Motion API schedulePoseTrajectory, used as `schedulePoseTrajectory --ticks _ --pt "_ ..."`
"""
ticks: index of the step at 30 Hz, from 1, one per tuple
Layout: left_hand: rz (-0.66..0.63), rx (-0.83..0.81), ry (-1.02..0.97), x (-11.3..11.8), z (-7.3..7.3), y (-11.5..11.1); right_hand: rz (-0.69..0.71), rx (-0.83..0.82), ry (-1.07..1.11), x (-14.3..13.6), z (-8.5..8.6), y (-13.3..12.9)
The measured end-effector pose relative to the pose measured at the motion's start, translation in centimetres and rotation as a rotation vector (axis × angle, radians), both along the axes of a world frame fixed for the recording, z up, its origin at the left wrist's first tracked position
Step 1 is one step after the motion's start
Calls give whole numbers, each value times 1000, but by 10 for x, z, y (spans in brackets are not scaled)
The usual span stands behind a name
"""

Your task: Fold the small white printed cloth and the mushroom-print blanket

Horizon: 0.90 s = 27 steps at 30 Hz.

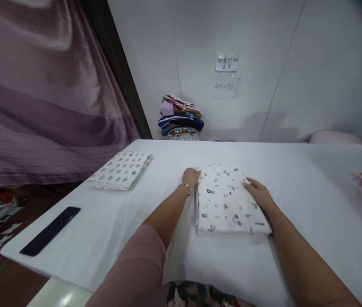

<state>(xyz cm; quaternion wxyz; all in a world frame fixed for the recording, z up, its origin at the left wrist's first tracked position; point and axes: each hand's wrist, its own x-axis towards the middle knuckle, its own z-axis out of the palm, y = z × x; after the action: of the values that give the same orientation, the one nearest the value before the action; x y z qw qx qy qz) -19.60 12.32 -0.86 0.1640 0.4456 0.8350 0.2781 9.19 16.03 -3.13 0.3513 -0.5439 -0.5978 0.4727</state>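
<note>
Left arm: extended forward; dusty-pink fabric sleeve [136, 264] ends near the elbow; bare left forearm [167, 214] angles inward. A thin, pale, shiny bracelet [186, 186] encircles the wrist. Bare left hand [190, 176] is curled, knuckles uppermost, underside hidden. Right arm: bare right forearm [305, 251] reaches forward and inward; bare right hand [260, 195] has its fingers loosely bent, tips directed inward. Hands stand apart.

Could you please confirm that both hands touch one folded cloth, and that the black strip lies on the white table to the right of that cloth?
Not quite: in the head view, the black strip lies to the left of the folded cloth. It is on the white table, and the left hand and right hand both touch that cloth.
</note>
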Motion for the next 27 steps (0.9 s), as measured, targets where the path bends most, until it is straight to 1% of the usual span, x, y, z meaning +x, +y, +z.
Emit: schedulePoseTrajectory --ticks 6,11,15,21,27 --pt "-19 -1 -84 4 5 -16 9 10 32 -1 4 -3" --pt "-15 0 -92 12 3 -28 10 38 9 0 3 -2" --pt "9 -3 -71 10 0 -27 10 75 -20 1 1 -1" --pt "24 -26 -44 8 -1 -26 4 64 0 0 0 -1" --pt "26 -28 -2 8 1 -10 32 59 2 1 -2 1"
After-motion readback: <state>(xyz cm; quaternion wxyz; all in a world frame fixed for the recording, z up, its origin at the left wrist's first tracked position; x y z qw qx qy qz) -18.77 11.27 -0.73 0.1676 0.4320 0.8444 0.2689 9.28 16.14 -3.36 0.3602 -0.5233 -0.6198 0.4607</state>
